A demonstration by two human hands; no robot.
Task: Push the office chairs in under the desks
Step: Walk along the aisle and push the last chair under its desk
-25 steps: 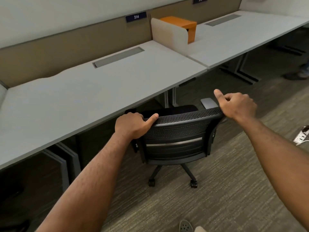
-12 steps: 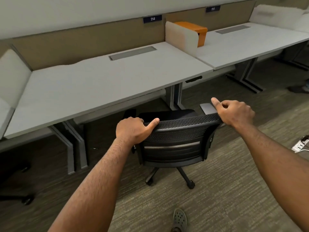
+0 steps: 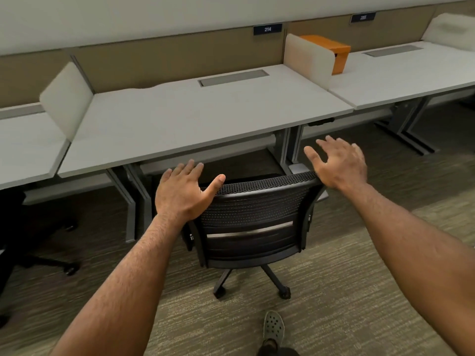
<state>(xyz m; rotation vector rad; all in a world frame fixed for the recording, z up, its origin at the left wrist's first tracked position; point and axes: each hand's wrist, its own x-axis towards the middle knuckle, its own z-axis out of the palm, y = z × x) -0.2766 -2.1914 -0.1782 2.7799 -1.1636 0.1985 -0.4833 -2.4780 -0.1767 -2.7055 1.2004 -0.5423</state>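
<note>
a person's two bare hands hover at the top rail of a black mesh office chair (image 3: pixel 253 222) parked in front of a pale grey table (image 3: pixel 195 116) in an open-plan office. the left hand (image 3: pixel 183 192) has its grip released, fingers spread flat and pointing forward, the thumb lying along the left end of the chair's top edge and the palm just over the corner. the right hand (image 3: pixel 339 164) is likewise released, fingers fanned wide above the right end of the rail; the heel of the hand appears to touch the corner, though the blur there makes contact hard to confirm. the chair sits between the two hands, its backrest facing the camera, its seat tucked under the front edge of the table and its wheeled base (image 3: pixel 253 283) standing on the carpet (image 3: pixel 347 304) on the near side. a number plate reading 214 (image 3: pixel 267 29) is fixed to the tan partition (image 3: pixel 167 60) behind the table, and a grey cable hatch (image 3: pixel 233 77) is set into the tabletop. a white divider (image 3: pixel 307 59) separates this table from the neighbouring one on the right, where an orange box (image 3: pixel 334 53) stands just behind the divider. at the far left, the dark base of a second chair (image 3: pixel 43 258) shows below the next table. a foot in a grey perforated clog (image 3: pixel 274 326) is planted on the carpet at the bottom of the view.
</note>
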